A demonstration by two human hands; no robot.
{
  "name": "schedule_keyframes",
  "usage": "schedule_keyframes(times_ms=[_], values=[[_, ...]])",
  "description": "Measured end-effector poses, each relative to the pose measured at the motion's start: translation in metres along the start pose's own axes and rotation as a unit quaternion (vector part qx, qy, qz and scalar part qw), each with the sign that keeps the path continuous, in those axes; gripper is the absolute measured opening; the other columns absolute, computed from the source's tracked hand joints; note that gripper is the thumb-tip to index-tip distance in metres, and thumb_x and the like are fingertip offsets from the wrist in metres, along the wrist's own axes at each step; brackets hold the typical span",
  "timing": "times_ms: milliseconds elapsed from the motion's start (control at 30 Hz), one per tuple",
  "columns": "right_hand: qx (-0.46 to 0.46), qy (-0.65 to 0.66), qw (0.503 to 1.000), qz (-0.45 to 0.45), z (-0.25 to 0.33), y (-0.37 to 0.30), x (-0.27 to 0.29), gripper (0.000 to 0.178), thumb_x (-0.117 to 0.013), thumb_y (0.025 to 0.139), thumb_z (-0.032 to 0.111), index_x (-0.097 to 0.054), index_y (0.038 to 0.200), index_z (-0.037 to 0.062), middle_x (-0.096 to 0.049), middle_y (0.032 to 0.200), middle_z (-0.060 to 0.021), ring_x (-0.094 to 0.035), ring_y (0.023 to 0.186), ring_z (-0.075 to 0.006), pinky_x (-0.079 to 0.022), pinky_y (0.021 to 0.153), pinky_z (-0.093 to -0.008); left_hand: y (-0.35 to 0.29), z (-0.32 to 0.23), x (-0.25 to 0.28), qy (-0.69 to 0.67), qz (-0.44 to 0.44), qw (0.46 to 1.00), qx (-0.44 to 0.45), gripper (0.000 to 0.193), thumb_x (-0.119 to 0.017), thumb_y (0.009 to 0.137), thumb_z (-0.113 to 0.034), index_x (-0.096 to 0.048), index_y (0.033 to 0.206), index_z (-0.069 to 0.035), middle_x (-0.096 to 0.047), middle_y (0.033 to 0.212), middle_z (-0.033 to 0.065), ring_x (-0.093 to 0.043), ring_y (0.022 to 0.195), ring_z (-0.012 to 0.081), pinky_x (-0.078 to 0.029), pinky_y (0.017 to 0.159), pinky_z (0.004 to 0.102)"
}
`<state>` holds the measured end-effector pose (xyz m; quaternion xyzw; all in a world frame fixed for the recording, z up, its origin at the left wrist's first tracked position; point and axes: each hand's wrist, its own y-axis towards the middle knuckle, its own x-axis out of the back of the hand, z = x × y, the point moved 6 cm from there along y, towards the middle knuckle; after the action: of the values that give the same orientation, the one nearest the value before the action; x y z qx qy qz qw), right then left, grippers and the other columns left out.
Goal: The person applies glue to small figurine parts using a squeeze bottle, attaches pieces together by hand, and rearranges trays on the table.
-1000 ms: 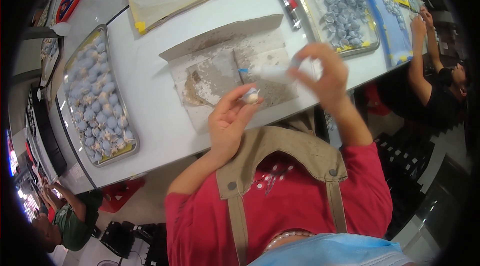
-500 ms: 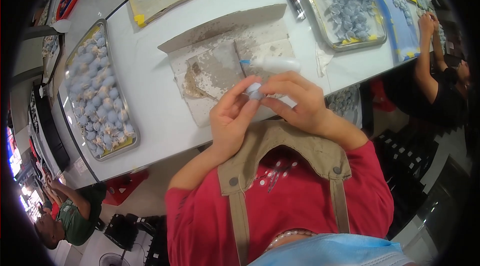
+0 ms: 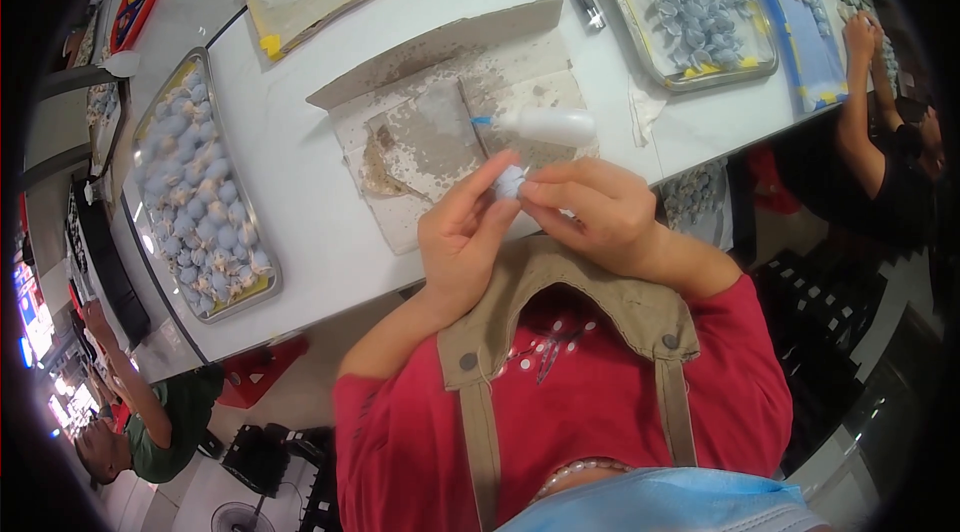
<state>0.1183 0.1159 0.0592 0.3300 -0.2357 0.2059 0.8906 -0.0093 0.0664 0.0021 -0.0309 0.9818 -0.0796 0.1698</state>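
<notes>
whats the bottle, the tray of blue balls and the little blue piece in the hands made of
Bottle: probably plastic, cloudy white and smooth, with a soft shine.
Tray: likely metal; its grey rim gleams.
Blue piece: matte, perhaps clay or fabric, too small to be sure.

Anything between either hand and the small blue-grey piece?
Nothing visible. The left hand and right hand both have fingertips at the blue-grey piece. The nearest loose item, the white bottle, lies past them over the stained cardboard, not in between.
</notes>
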Motion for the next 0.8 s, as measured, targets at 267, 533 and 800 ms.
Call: schedule_keyframes(times_ms=[267,533,800], values=[[0.023,0.084,0.994,0.063,-0.019,0.003,-0.003,0.027,-0.076,0.066,0.005,-0.064,0.090,0.0012,-0.063,0.087,-0.0103,-0.063,0.075,-0.0189,-0.051,0.065,-0.0276,-0.002,0.001,0.005,0.014,0.004,1.000,-0.001,0.032,-0.054,0.086,0.005,-0.052,0.117,0.005,-0.057,0.113,0.0090,-0.054,0.099,0.0113,-0.044,0.083,0.0227],[-0.260,0.405,0.858,0.178,-0.030,-0.001,-0.019,0.047,-0.071,0.075,0.012,-0.053,0.116,-0.0021,-0.060,0.110,-0.0106,-0.057,0.100,-0.0164,-0.045,0.087,-0.0294,-0.003,-0.015,-0.004,0.048,0.062,0.995,-0.055,0.033,-0.061,0.082,0.000,-0.056,0.114,0.002,-0.060,0.111,0.0135,-0.057,0.099,0.0143,-0.044,0.083,0.0242],[-0.226,0.367,0.884,0.182,-0.026,-0.004,-0.014,0.039,-0.071,0.074,0.016,-0.061,0.109,0.0010,-0.066,0.099,-0.0111,-0.062,0.091,-0.0172,-0.048,0.082,-0.0271,-0.005,-0.026,-0.007,0.134,0.089,0.982,-0.098,0.024,-0.062,0.079,0.002,-0.062,0.103,0.001,-0.065,0.098,0.0140,-0.063,0.086,0.0160,-0.048,0.073,0.0239]])
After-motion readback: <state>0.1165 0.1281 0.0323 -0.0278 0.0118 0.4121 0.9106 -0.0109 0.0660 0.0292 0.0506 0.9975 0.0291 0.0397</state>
